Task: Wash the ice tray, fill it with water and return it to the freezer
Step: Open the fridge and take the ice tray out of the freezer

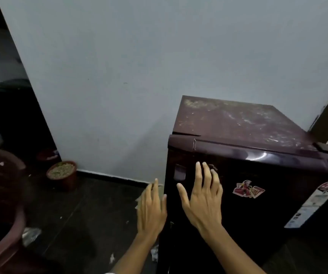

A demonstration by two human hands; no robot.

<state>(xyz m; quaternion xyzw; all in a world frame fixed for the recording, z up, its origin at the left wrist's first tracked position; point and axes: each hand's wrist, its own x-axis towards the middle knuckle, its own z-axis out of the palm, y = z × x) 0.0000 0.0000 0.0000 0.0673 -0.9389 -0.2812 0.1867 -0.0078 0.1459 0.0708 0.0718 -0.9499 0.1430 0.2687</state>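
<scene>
One dark maroon, box-shaped metal fridge (258, 204) stands door-closed at the right against the pale grey wall (119, 76); the ice tray is out of my sight. My right hand (202, 200) is spread, fingers straight, over the door front beside its recessed handle (180, 172). My left hand (152, 204), equally open, holds nothing at the door's left edge. Farther left sits a round brown pot (62, 174) of pebbles.

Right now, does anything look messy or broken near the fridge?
Yes. The fridge top is scuffed with pale scratches and smears. Torn scraps of litter lie scattered on the dark floor beside it. The fridge door looks shut.
</scene>
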